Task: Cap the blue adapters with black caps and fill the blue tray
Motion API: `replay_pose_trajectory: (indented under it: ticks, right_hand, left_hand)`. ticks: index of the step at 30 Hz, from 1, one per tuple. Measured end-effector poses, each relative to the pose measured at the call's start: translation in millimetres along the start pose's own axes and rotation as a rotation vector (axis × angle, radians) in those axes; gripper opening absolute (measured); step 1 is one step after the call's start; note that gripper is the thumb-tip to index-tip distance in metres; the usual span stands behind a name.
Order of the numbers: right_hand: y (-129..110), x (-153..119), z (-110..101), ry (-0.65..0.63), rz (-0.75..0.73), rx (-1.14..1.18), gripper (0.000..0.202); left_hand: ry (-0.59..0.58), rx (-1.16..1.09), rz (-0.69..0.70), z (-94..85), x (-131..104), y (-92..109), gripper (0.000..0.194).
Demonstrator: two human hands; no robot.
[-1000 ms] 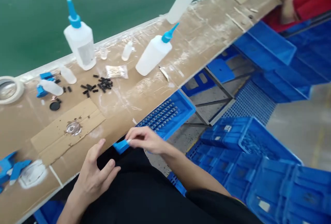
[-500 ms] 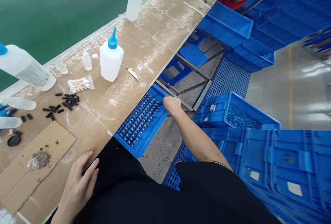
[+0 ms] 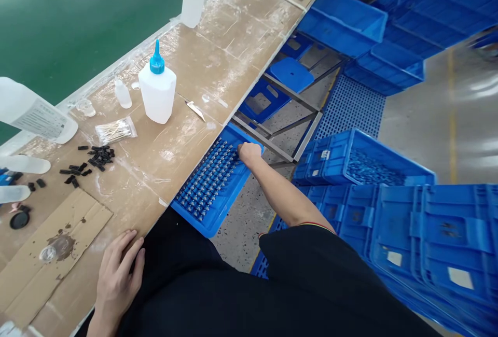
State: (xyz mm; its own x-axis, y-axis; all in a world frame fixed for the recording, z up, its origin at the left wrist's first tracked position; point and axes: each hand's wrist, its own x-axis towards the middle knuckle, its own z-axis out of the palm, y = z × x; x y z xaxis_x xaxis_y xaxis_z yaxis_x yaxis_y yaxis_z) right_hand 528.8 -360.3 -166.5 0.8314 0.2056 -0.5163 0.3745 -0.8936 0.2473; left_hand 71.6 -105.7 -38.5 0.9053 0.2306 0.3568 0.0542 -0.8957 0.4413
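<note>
The right hand (image 3: 250, 154) has been moved to the partly filled tray (image 3: 222, 209), grip hidden; the left hand's (image 3: 116, 280) fingers are held open.

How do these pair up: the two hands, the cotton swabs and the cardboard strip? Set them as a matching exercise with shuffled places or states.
1. Left hand
2. Right hand
3. Cotton swabs
4. Cardboard strip

A. Marked with dark stains
B. Over the blue tray
C. At the near edge of the table
D. Inside a clear bag

Pairs: 1-C, 2-B, 3-D, 4-A
</note>
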Motion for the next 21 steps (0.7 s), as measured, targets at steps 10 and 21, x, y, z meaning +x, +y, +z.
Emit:
replay_pose_trajectory:
  ticks: [10,21]
  right_hand:
    - [7.8,-47.9,-22.8,0.267,0.037,0.288,0.026]
    - [-35.2,-142.6,94.1,0.576,0.104,0.955,0.085]
  left_hand:
    - [0.197,0.064,0.035,-26.9,-33.0,-5.7,0.037]
    - [0.369,0.555,-0.248,-31.7,-88.0,-36.2,0.018]
